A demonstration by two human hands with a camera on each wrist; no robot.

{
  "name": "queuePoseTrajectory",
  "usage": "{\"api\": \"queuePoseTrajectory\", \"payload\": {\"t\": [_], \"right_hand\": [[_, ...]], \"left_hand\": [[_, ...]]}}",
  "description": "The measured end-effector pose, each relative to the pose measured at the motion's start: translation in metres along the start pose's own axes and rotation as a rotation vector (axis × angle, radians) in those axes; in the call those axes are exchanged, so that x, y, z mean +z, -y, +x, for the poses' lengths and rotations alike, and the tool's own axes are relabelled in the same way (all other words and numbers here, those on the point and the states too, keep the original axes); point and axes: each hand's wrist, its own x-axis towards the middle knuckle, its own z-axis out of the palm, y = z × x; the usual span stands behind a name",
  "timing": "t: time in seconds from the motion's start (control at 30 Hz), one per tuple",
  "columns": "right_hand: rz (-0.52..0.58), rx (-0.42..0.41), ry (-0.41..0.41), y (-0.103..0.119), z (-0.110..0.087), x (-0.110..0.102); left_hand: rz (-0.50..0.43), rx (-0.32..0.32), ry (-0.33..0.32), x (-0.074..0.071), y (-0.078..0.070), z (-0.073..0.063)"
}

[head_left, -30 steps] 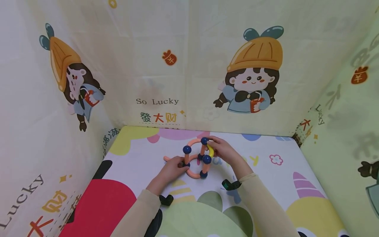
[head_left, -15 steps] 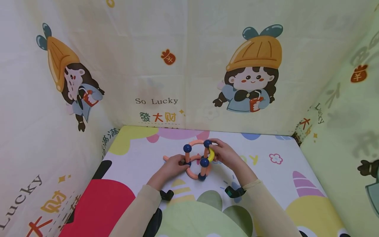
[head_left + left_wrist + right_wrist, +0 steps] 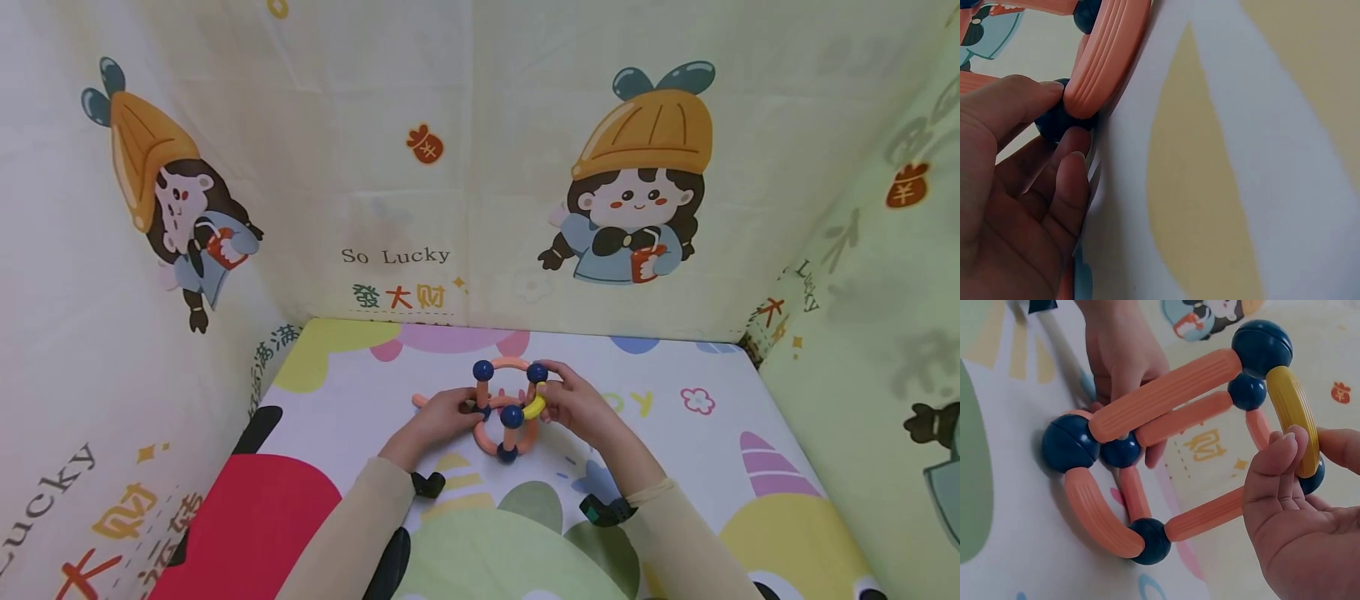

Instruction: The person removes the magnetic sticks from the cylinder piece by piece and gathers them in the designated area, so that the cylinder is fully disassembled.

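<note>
A ball-and-rod building toy of orange rods (image 3: 1166, 397) and navy balls (image 3: 512, 416) stands on the printed table cover. It has a ring of curved rods at the bottom, upright straight rods, and balls on top. My left hand (image 3: 442, 417) pinches a lower navy ball (image 3: 1054, 122) between thumb and fingers, where a curved orange rod (image 3: 1110, 59) meets it. My right hand (image 3: 576, 407) pinches a yellow curved rod (image 3: 1294, 419) that links two upper balls; its fingers partly hide the rod's lower end and the ball (image 3: 1313, 476) there.
An orange rod end (image 3: 420, 401) sticks out to the left behind my left hand. The table cover (image 3: 675, 450) carries large cartoon prints. Printed cloth walls (image 3: 495, 208) close off the back and both sides. Dark wrist cameras (image 3: 607, 510) sit on both wrists.
The toy has turned clockwise as seen from above, with its front upper ball shifting left and the right one coming nearer. My right hand has moved slightly right and nearer, still holding the yellow rod.
</note>
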Motion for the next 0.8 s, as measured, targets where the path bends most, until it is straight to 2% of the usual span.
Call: {"api": "queuePoseTrajectory", "payload": {"t": [0.17, 0.33, 0.6, 0.7, 0.8], "right_hand": [[0.011, 0.019, -0.012, -0.006, -0.004, -0.001], [0.038, 0.01, -0.002, -0.009, -0.008, -0.003], [0.003, 0.008, 0.021, -0.01, -0.011, -0.006], [-0.003, 0.014, 0.014, -0.01, -0.011, -0.007], [-0.028, 0.021, 0.009, -0.01, -0.011, -0.006]], "left_hand": [[-0.016, 0.022, 0.008, 0.002, -0.002, 0.003], [-0.013, 0.015, 0.017, 0.004, -0.005, 0.005], [-0.012, 0.01, 0.016, 0.005, -0.007, 0.005], [-0.017, 0.018, -0.004, 0.006, -0.006, 0.003], [-0.001, 0.009, -0.069, 0.006, -0.003, -0.002]]}}
